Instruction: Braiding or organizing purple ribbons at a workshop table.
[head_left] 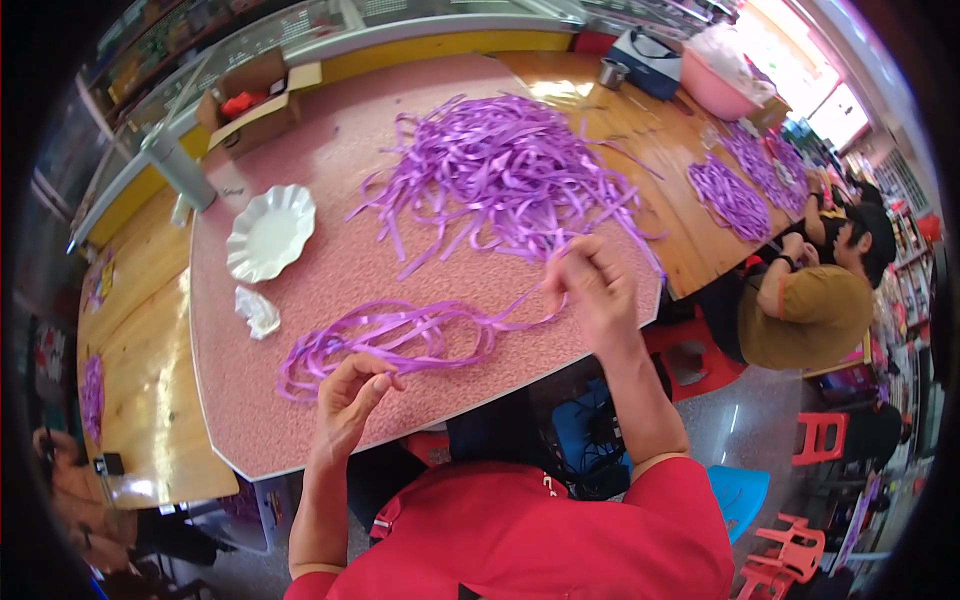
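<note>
A loose coil of purple ribbon (465, 352) lies on the pink speckled tabletop in front of me. One strand runs from it up to my right hand (597, 295), which is raised over the table with its fingers pinched on the ribbon. My left hand (352, 402) is at the near side of the coil, thumb and fingers a little apart and bent, with nothing plainly held. Whether its fingertips touch the coil I cannot tell. Beyond the coil rises a large tangled heap of the same purple ribbons (500, 165).
A white scalloped dish (270, 235) and a crumpled tissue (257, 312) are on the left, with a grey-green bottle (178, 170) and an open cardboard box (255, 105) behind. At right, a person (815, 300) sits by a wooden table (660, 215) bearing more purple ribbon piles (728, 197).
</note>
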